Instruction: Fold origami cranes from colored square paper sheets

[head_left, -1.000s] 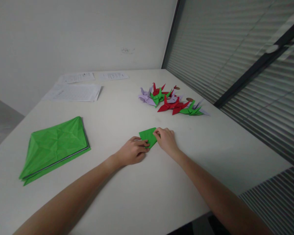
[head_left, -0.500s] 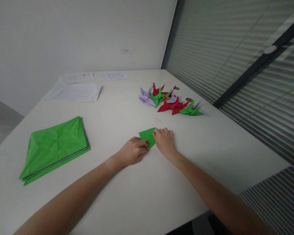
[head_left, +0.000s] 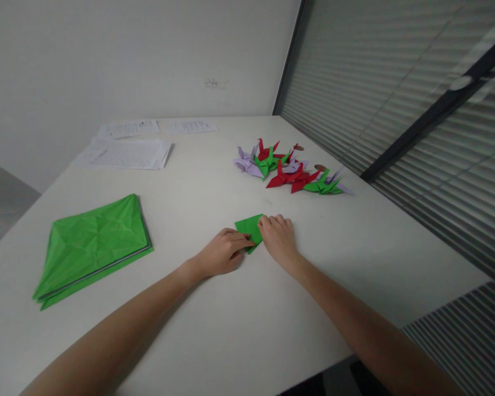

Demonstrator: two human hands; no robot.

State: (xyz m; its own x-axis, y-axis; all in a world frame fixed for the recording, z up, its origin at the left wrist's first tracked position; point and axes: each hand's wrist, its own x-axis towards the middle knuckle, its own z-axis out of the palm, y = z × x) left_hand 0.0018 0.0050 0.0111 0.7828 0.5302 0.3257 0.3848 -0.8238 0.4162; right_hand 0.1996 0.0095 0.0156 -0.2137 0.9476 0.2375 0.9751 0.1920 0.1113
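A small folded green paper [head_left: 248, 226] lies flat on the white table [head_left: 214, 330] in front of me. My left hand [head_left: 221, 255] rests curled at its left edge, fingertips pressing down on the paper's near corner. My right hand [head_left: 278, 237] covers the paper's right side, fingers bent and pressing on it. Both hands touch the paper and almost meet over it.
A stack of large green sheets [head_left: 94, 245] lies at the left. A cluster of folded red, green and lilac paper cranes [head_left: 289, 169] sits at the far right near the window blinds [head_left: 396, 99]. Printed white papers [head_left: 126, 154] lie at the back.
My right hand has slid a little left over the paper, covering more of it. My left fingertips shifted slightly along the near edge. The paper stays in place.
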